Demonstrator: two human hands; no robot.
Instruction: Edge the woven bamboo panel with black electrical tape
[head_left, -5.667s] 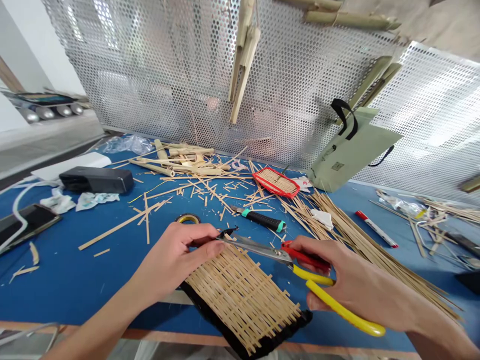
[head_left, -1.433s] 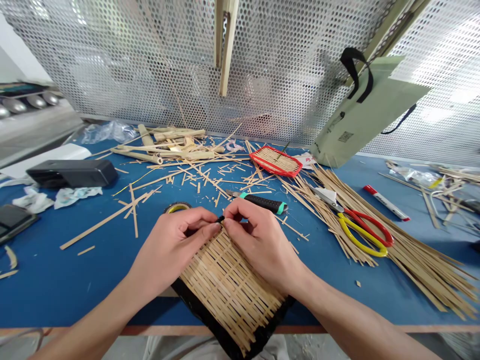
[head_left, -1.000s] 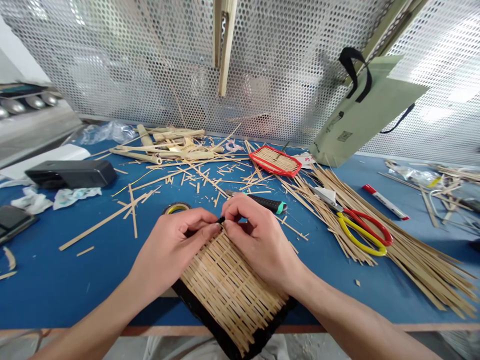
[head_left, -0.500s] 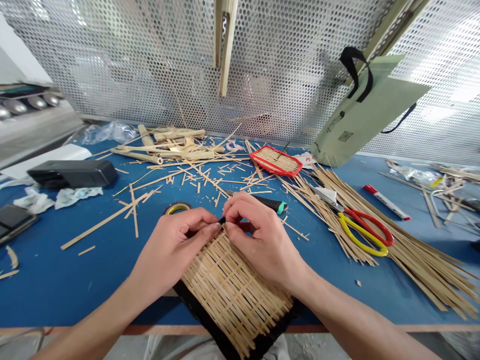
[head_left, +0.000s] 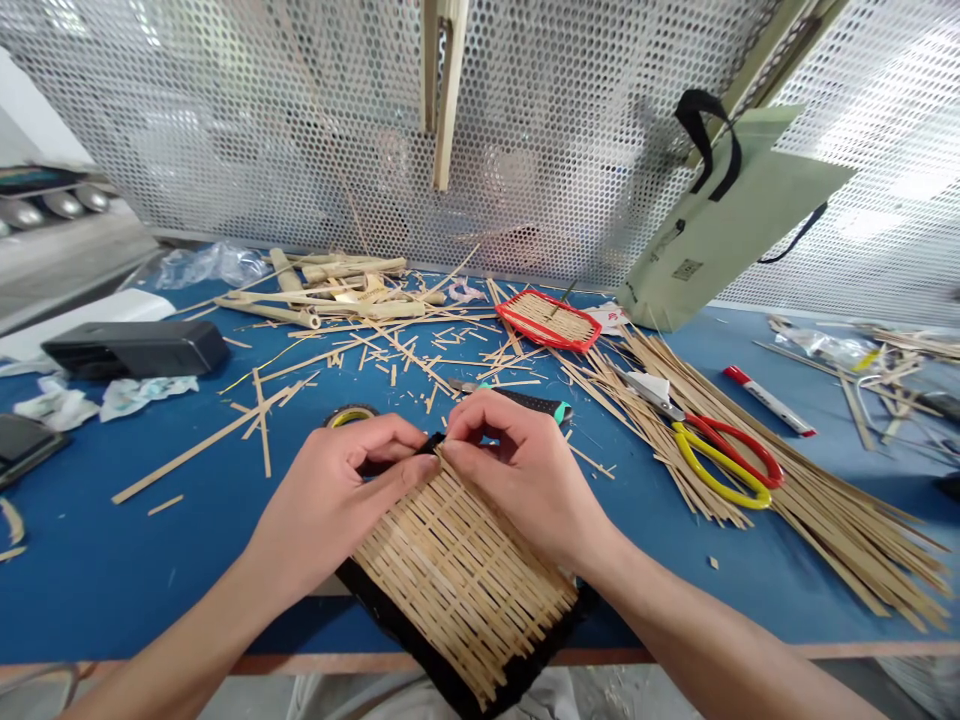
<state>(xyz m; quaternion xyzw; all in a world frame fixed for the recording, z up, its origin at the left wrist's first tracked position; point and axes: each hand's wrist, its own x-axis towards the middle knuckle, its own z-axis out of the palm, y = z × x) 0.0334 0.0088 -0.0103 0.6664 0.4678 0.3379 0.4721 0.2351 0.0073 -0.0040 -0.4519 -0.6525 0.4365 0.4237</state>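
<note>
A woven bamboo mat [head_left: 465, 580] with black edging along its lower sides lies tilted over the table's front edge. At its far corner, my left hand [head_left: 341, 490] pinches the black edging and the mat between thumb and fingers. My right hand [head_left: 517, 465] is closed on the same corner, its fingertips touching the weave close to the left ones. Behind my left hand is a roll of black tape [head_left: 351, 415], partly hidden. A black and green cutter [head_left: 536, 403] lies behind my right hand.
Scissors [head_left: 705, 445] rest on long bamboo strips [head_left: 847, 530] at right, near a red-capped marker [head_left: 769, 400]. Farther back are a red-edged woven piece [head_left: 549, 320] and a green bag [head_left: 720, 230]. A black case [head_left: 139, 347] sits left.
The fingertips of my right hand have shifted slightly at the mat's corner, and more black edging shows between the hands. The whole view has moved a little.
</note>
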